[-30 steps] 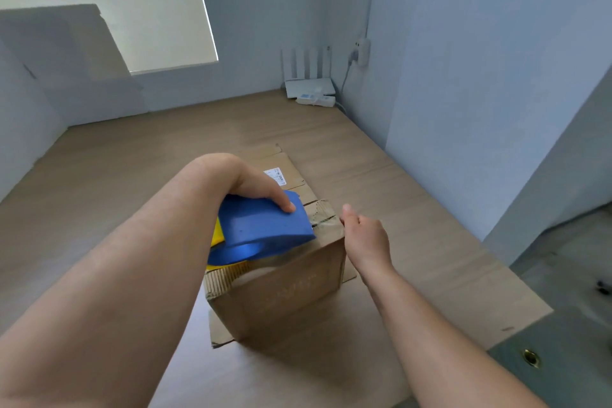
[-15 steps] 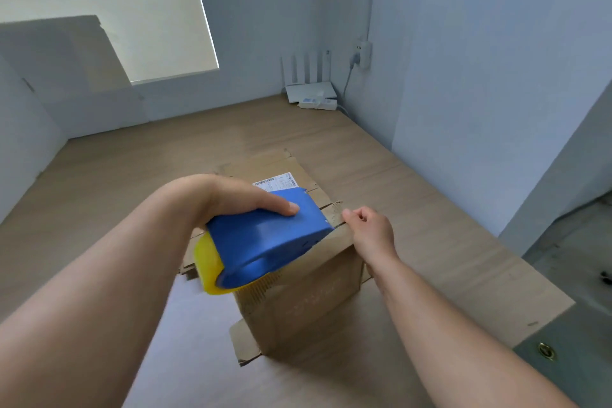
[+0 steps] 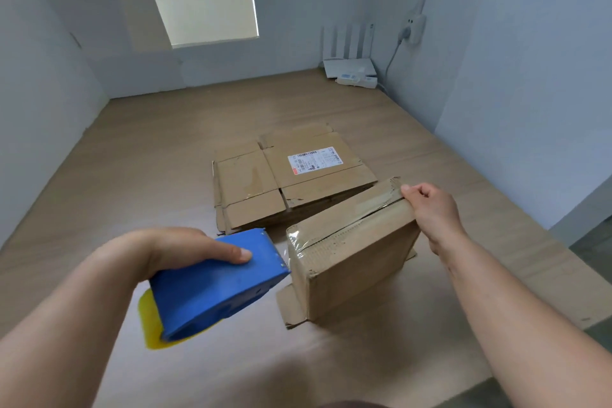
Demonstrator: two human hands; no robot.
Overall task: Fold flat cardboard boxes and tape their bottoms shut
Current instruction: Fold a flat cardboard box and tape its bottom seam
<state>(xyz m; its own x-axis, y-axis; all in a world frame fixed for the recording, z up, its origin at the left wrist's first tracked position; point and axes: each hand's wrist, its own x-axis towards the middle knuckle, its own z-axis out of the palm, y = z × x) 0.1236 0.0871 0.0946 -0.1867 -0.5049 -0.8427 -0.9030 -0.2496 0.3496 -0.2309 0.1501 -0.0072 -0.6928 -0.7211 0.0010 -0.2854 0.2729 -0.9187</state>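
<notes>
Hidden and unreadable
Left hand [image 3: 172,252] fingers hidden behind blue tape dispenser [image 3: 215,288]; shipping label [image 3: 314,159] print too small; cardboard box [image 3: 357,262] covers flat stack [image 3: 251,182] near-right corner.

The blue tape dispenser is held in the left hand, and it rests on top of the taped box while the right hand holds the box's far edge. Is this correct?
Not quite. The head view shows the blue tape dispenser in the left hand beside the left end of the taped box, not on top of it. The right hand does hold the box's far edge.
</notes>
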